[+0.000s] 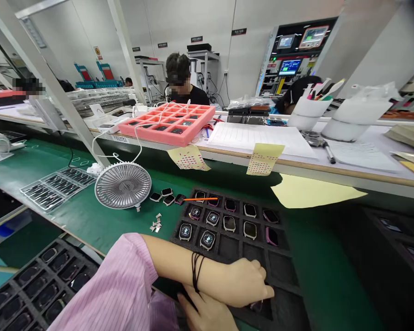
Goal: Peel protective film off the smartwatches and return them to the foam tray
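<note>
My left hand (pixel 241 282) lies curled over a lower cell of a black foam tray (pixel 231 250), with black cords around its wrist. Beneath those fingers, a pinkish watch body (pixel 257 305) is partly hidden. My right hand (pixel 205 315) sits below the left forearm at the tray's edge, with nothing visible in it. Square cells higher up hold several smartwatch bodies, some with lit screens, such as one watch (pixel 207 239). An orange stick (pixel 200 199) lies across the tray's top row. Several dark watch bodies (pixel 165 197) rest on the green mat beside it, near small metal pieces (pixel 155 223).
A white desk fan (pixel 123 185) stands on the green mat, left of the tray. A metal rack (pixel 57 187) lies beyond it. Another black tray (pixel 37 289) sits at lower left. A pink tray (pixel 167 124) rests on the raised bench, with a co-worker (pixel 182 82) behind it.
</note>
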Available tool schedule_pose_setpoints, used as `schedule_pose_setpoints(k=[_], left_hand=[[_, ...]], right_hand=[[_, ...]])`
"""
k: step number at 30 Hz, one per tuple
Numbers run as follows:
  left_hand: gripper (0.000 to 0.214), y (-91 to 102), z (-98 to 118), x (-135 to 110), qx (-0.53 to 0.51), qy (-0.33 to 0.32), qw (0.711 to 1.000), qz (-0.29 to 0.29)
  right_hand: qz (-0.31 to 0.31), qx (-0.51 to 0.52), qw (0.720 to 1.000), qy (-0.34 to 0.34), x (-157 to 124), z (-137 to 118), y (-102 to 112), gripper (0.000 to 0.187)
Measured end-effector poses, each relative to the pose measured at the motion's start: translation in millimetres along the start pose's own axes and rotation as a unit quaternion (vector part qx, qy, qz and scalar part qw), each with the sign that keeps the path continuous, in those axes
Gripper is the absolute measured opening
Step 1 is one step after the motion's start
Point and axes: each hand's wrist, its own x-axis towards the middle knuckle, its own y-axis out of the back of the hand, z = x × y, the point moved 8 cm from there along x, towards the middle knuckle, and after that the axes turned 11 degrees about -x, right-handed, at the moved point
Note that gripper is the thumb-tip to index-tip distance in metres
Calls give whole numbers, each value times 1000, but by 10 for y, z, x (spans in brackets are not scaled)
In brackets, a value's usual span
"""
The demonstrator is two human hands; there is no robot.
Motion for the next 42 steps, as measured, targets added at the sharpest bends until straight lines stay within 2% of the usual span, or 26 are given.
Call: schedule_pose_setpoints(k=[4,9,12,16,18,21,24,28,30,31,32,34,35,36,37,38,40,42], left_hand=[[16,-10,86,-15,2,-58,998,32],[22,-121,82,29,19,-9,999,40],[23,-98,115,108,30,-16,999,14],[22,-72,89,169,4,-30,999,-37],[25,-84,33,162,-18,-30,999,-37],[26,-113,-46,127,-41,-45,998,7],[31,-98,-159,68,-49,-40,996,61],[40,174,-382,-213,-118,24,979,162],[41,343,-517,-501,-171,74,957,221],[41,403,-589,-670,-193,105,943,250],[41,436,-657,-844,-210,139,928,275],[39,426,-758,-1166,-221,201,901,316],[38,386,-782,-1289,-220,223,892,327],[38,328,-789,-1381,-217,236,887,332],[37,258,-783,-1441,-215,242,886,332],[35,182,-772,-1478,-214,242,887,328],[32,34,-759,-1518,-211,244,892,318],[30,-83,-777,-1557,-197,256,894,310]], right_hand=[[-2,11,1000,-17,-78,18,-102,33],[-34,75,993,-79,-257,91,-286,39],[-38,49,995,-75,-173,104,-201,35],[13,-18,1000,-15,66,55,53,28],[38,-21,999,-4,140,45,128,28],[52,-4,998,-17,187,78,145,27],[27,17,999,-23,213,141,107,27],[-18,102,992,-69,191,354,135,31],[4,198,968,-154,118,554,204,26],[29,256,940,-225,55,688,230,22],[58,316,895,-310,-31,825,235,19],[115,418,772,-465,-206,1003,182,24],[132,453,719,-510,-239,1022,147,30],[136,476,690,-528,-212,1007,118,36],[124,487,686,-526,-133,973,94,42],[97,486,701,-513,-29,928,68,47],[17,466,749,-471,189,825,-13,51],[-52,445,782,-433,350,744,-121,50]])
